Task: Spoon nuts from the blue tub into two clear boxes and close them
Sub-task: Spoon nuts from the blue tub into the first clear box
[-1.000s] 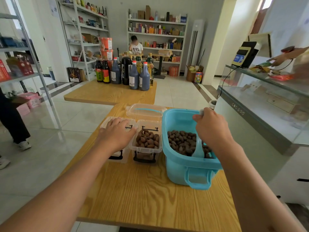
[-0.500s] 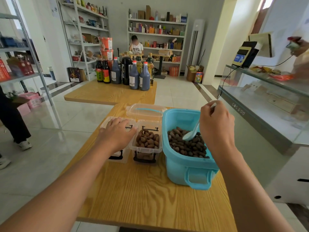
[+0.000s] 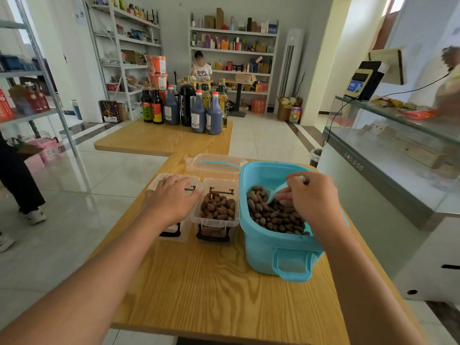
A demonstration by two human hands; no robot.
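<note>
**Spoon in the blue tub, left palm on the closed box**

Stood right of centre on the wooden desk [image 3: 224,290]: blue tub [image 3: 258,247], rounded, glossy turquoise plastic, moulded handle on its near wall, partly filled with brown oval nuts [image 3: 273,217]. Held in the right hand [image 3: 311,202], fingers curled and clamped on the handle: a pale blue spoon [image 3: 276,191], bowl down among the nuts at the tub's middle. Just left of the tub, touching or nearly so: open clear box [image 3: 216,215], black latches at both ends, heaped with the same nuts. Left of that, side by side: second clear box [image 3: 174,232], lid on, mostly hidden under the left hand [image 3: 171,201], palm down, fingers straight and slightly apart. Behind the boxes, toward frame centre: loose clear lid [image 3: 215,164] with a blue strip, lying flat.
</note>
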